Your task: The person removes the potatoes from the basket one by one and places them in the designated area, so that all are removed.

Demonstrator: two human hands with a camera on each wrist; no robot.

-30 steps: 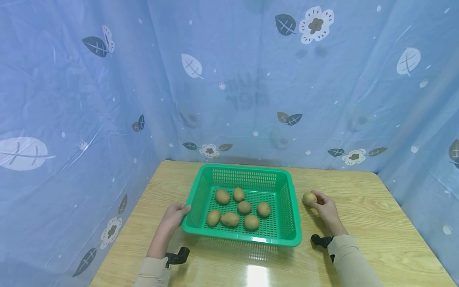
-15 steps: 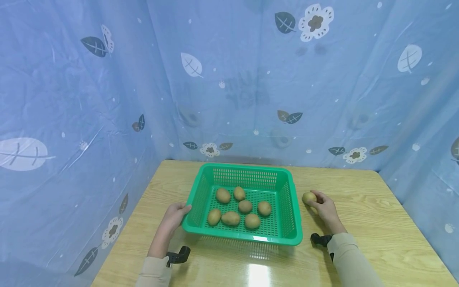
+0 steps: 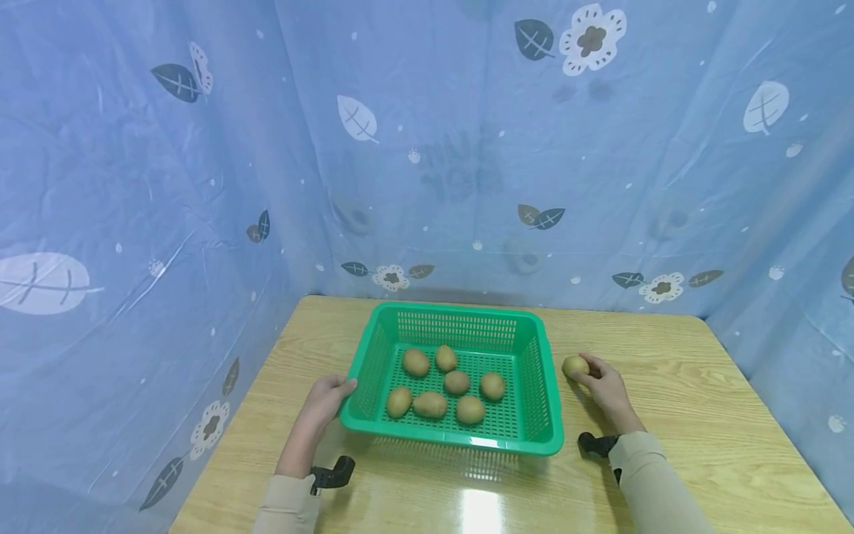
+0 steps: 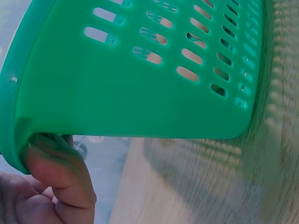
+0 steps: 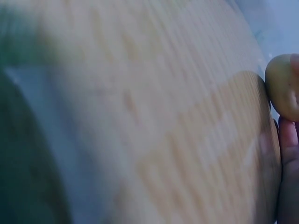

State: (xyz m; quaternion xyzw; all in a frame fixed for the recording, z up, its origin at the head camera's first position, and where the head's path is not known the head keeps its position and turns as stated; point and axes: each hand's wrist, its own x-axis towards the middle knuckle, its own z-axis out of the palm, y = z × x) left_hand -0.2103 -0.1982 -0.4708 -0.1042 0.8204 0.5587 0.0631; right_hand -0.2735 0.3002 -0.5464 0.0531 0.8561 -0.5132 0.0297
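Note:
A green plastic basket (image 3: 454, 442) with slotted walls stands on the table, and several potatoes (image 3: 430, 405) lie spread over its floor. My left hand (image 3: 324, 400) grips the basket's rim at the left side; in the left wrist view its curled fingers (image 4: 58, 172) hook under the rim near a corner. To the right of the basket, my right hand (image 3: 606, 387) holds a single potato (image 3: 574, 366) between thumb and fingers, at the tabletop. The right wrist view shows part of that potato (image 5: 282, 86) at its right edge, with most of the hand cut off.
The wooden table (image 3: 700, 415) extends on both sides of the basket. A blue curtain (image 3: 427, 185) with leaf and flower prints hangs behind the table and along both sides. Each wrist carries a black camera mount (image 3: 332, 475).
The whole head view shifts slightly. Both hands, the basket and the potatoes keep the same places relative to each other.

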